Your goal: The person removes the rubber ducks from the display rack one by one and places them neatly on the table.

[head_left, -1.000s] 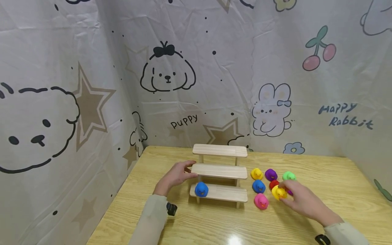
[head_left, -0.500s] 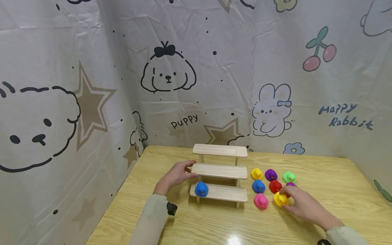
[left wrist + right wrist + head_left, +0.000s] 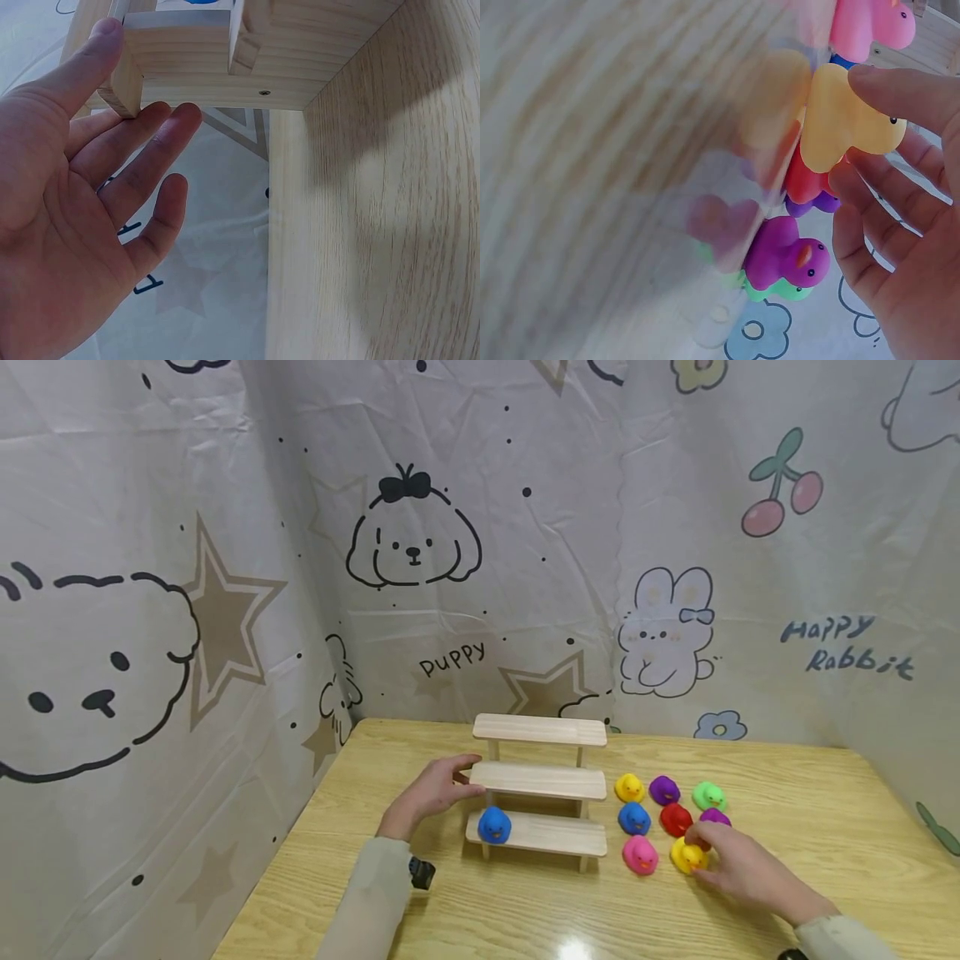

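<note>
My right hand (image 3: 746,870) pinches a yellow rubber duck (image 3: 686,857) that rests on the table; in the right wrist view, thumb and fingers sit on either side of this yellow duck (image 3: 840,124). At the left end of a three-tier wooden display shelf (image 3: 536,779), my left hand (image 3: 435,793) holds the middle board between thumb and fingers. The left wrist view has the thumb on one side of the shelf's board (image 3: 124,86) and fingers on the other. A blue duck (image 3: 495,825) sits on the bottom tier, at its left end.
Right of the shelf are another yellow duck (image 3: 629,788), a purple duck (image 3: 664,790), a green duck (image 3: 708,796), a second blue duck (image 3: 634,818), a red duck (image 3: 677,819), a magenta duck (image 3: 715,817) and a pink duck (image 3: 641,854). A printed curtain (image 3: 540,568) hangs behind the table.
My right hand has brought the yellow duck down and toward me, from over the red duck to the table beside the pink one. The left hand has stayed at the shelf.
</note>
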The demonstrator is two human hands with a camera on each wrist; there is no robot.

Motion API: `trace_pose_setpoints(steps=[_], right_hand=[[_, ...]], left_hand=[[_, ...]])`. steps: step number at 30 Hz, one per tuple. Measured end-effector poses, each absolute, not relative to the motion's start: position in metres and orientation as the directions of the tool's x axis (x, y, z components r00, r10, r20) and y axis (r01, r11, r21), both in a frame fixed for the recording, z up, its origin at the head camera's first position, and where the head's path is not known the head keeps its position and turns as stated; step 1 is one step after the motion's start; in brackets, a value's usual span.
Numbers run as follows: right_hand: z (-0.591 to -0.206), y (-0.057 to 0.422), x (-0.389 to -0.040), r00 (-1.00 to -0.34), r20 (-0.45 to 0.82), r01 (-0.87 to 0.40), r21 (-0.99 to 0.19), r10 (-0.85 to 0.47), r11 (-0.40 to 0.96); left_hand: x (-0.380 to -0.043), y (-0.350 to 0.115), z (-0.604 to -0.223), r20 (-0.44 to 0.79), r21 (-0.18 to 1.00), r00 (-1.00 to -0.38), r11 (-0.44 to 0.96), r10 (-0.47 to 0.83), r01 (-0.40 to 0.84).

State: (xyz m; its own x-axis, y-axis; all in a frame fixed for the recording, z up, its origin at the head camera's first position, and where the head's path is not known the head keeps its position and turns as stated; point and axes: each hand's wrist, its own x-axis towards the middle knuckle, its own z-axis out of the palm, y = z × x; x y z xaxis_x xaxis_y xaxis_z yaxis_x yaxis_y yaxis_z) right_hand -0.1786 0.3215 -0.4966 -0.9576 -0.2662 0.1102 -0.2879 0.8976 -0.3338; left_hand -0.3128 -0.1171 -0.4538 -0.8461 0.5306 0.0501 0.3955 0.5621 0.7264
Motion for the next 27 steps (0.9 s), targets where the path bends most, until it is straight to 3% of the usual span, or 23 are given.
trace_pose_setpoints(steps=[18, 27], right_hand=[[-0.5, 0.32, -0.18, -0.971, 0.082, -0.24, -0.369, -0.226, 0.898], [-0.487, 0.318, -0.177, -0.956, 0.124, -0.291, -0.326, -0.264, 0.899]], left_hand=[[-0.313, -0.116, -0.453, 0.055, 0.731, -0.849, 0.558, 0.525, 0.393], [-0.312, -0.117, -0.454, 0.051, 0.724, -0.846, 0.564, 0.53, 0.397]])
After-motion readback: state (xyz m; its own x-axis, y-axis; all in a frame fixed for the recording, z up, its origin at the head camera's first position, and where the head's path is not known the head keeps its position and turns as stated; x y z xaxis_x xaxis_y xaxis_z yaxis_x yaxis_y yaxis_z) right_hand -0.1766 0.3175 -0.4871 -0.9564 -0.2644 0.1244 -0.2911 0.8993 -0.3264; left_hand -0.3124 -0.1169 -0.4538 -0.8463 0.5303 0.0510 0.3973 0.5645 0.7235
